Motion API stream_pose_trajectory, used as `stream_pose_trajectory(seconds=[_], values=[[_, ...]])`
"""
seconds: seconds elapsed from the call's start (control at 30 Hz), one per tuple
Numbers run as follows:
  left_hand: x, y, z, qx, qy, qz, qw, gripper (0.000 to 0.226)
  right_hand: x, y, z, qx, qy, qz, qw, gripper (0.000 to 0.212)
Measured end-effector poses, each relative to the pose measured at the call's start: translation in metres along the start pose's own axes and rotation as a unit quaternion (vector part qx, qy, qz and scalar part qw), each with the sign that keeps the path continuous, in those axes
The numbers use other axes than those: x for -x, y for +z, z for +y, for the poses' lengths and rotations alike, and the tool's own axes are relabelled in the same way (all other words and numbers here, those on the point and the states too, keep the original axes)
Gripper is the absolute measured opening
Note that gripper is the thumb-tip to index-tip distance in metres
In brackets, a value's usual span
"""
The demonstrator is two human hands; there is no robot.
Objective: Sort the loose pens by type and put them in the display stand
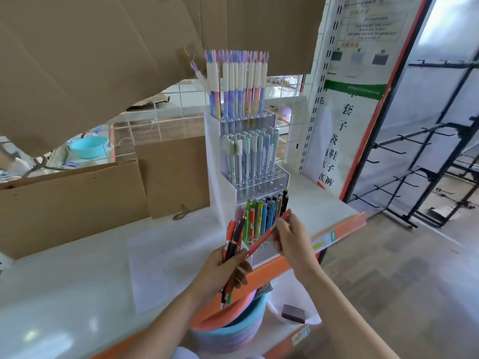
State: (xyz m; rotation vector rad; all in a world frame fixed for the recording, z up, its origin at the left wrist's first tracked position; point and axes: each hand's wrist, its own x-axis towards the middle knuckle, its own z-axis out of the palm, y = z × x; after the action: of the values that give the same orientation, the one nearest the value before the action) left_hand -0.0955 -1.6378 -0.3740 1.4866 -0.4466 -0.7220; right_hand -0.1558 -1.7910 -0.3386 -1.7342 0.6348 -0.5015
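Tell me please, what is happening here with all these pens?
A person is filling a tiered display stand on a white shelf. The left hand grips a bundle of loose pens. The right hand pinches one red pen in front of the bottom tier, which is partly filled. The two upper tiers already hold rows of pens.

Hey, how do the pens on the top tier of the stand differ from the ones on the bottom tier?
The top-tier pens have cream caps and pastel purple, pink and blue barrels; the bottom-tier pens are bright green, yellow, blue and dark, with no such caps. The top-tier pens stand nearly upright, while the bottom-tier pens lean right. Both sets sit in the clear display stand.
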Motion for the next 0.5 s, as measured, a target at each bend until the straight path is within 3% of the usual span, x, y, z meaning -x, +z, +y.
stream_pose_trajectory(seconds=[0.1, 0.2, 0.3, 0.5], values=[[0.000, -0.004, -0.003, -0.010, -0.007, 0.037, 0.999, 0.026, -0.017, -0.024, -0.005, 0.073, -0.071, 0.067, 0.993, 0.021], [0.000, -0.005, 0.002, 0.012, 0.021, 0.038, 0.999, 0.031, -0.035, -0.039, -0.006, 0.167, -0.114, 0.071, 0.977, 0.028], [-0.003, -0.005, 0.009, 0.033, 0.037, 0.048, 0.998, 0.035, -0.051, -0.044, -0.005, 0.231, -0.141, 0.075, 0.960, 0.018], [-0.004, -0.008, 0.012, 0.028, 0.042, 0.050, 0.997, 0.023, -0.082, -0.035, 0.007, 0.330, -0.131, 0.004, 0.935, 0.012]])
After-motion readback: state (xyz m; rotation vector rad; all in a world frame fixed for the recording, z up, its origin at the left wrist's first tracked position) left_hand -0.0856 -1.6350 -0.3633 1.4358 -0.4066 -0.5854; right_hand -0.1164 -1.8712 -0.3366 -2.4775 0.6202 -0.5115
